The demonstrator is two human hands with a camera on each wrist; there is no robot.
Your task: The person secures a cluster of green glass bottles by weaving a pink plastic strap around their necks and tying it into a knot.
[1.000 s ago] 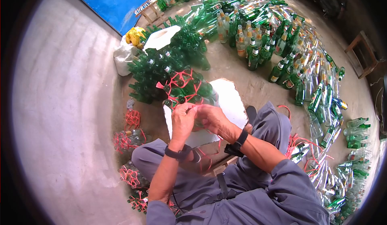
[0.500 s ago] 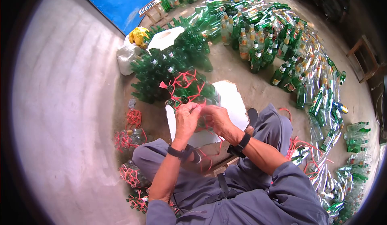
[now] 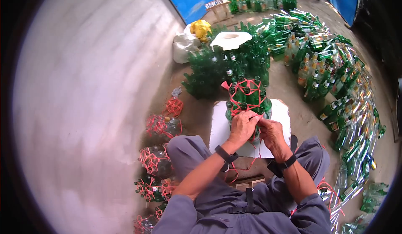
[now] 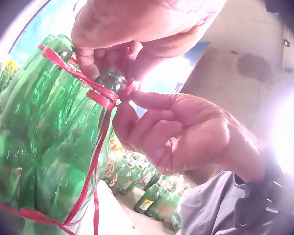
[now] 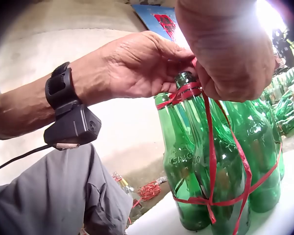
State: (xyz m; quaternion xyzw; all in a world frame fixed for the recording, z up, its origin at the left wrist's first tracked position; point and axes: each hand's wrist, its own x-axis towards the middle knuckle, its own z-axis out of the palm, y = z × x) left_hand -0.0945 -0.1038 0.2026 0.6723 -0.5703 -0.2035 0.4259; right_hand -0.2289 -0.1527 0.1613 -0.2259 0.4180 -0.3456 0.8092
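Observation:
A bundle of green bottles (image 3: pixel 238 96) stands on a white board (image 3: pixel 217 127), red ribbon (image 3: pixel 250 107) webbed across the necks. At its near side the left hand (image 3: pixel 243 129) and right hand (image 3: pixel 273 137) meet. In the left wrist view, ribbon (image 4: pixel 102 98) circles one bottle neck, and the right hand (image 4: pixel 186 129) pinches ribbon beside it. The left hand (image 5: pixel 132 66) pinches ribbon behind that neck in the right wrist view. Loose ribbon ends (image 5: pixel 211 156) hang down the bottles, and another strand runs around their lower part.
Beyond the bundle stand massed green bottles (image 3: pixel 251 62) with a white piece (image 3: pixel 231 40) on top. Many more bottles (image 3: pixel 356 137) curve along the right. Ribbon-tied bundles (image 3: pixel 153 160) line the left beside a pale wall (image 3: pixel 88 108). A white sack (image 3: pixel 184 49) stands behind.
The head view has turned, so the bundle and hands appear farther right and slightly lower. Both hands remain together at the bundle's near edge, pinching ribbon.

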